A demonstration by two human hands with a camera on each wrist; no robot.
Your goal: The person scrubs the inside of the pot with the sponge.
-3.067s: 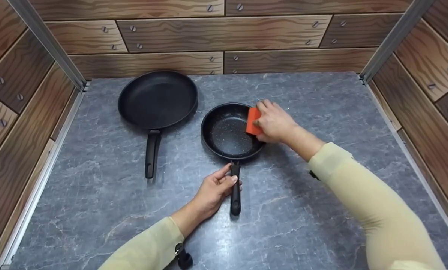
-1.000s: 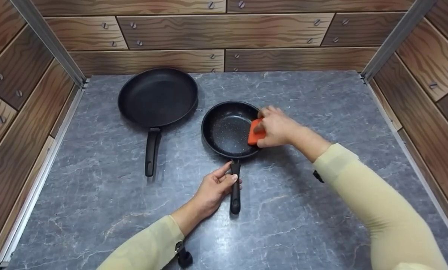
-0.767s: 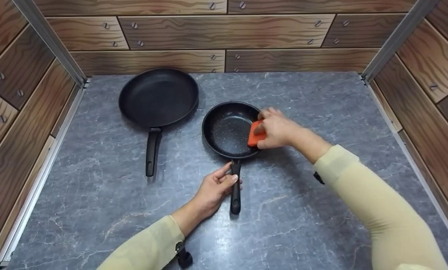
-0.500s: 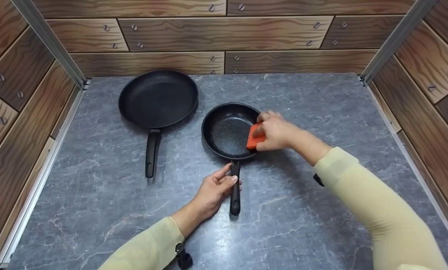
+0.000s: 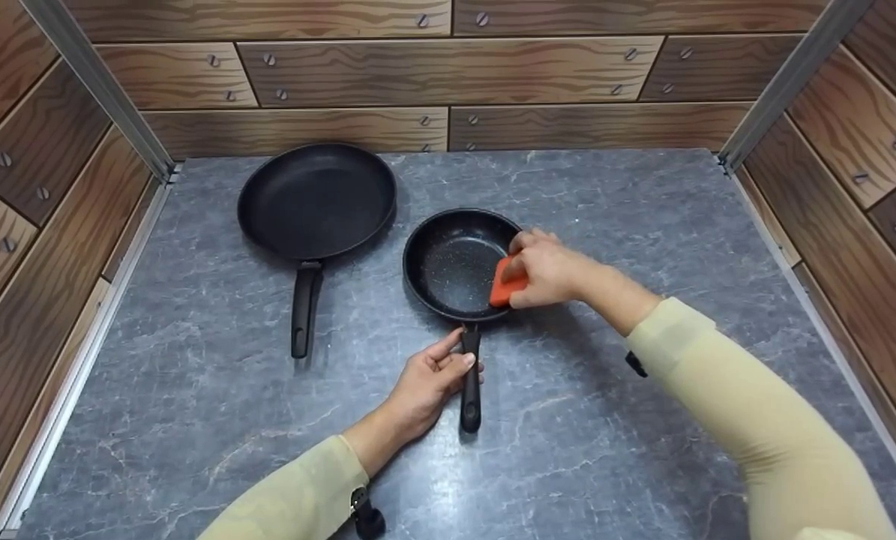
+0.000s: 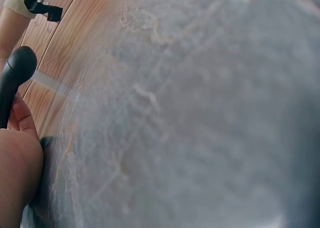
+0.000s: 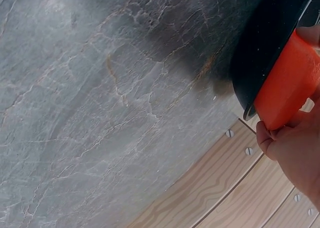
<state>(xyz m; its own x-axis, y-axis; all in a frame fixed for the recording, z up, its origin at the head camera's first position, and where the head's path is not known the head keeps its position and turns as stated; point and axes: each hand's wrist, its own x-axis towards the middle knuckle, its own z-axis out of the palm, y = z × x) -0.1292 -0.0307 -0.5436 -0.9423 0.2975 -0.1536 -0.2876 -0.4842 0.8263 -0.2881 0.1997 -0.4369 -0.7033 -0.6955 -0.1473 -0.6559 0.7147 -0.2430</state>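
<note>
A small black speckled frying pan sits mid-table with its handle pointing toward me. My left hand grips that handle near the pan, thumb on top. In the left wrist view the handle's rounded end rises beside the hand. My right hand pinches an orange sponge against the pan's inner right side, toward the lower right of the rim. The right wrist view has the sponge overlapping the pan's edge, with fingers curled around it; part of the hand is cut off.
A larger black frying pan stands to the back left, its handle also toward me. The grey marbled tabletop is enclosed by wood-patterned walls at the back and both sides.
The right hand has slid the sponge along the pan's right side, from the upper right toward the handle end. The left hand keeps its grip, and both pans stay in place.
</note>
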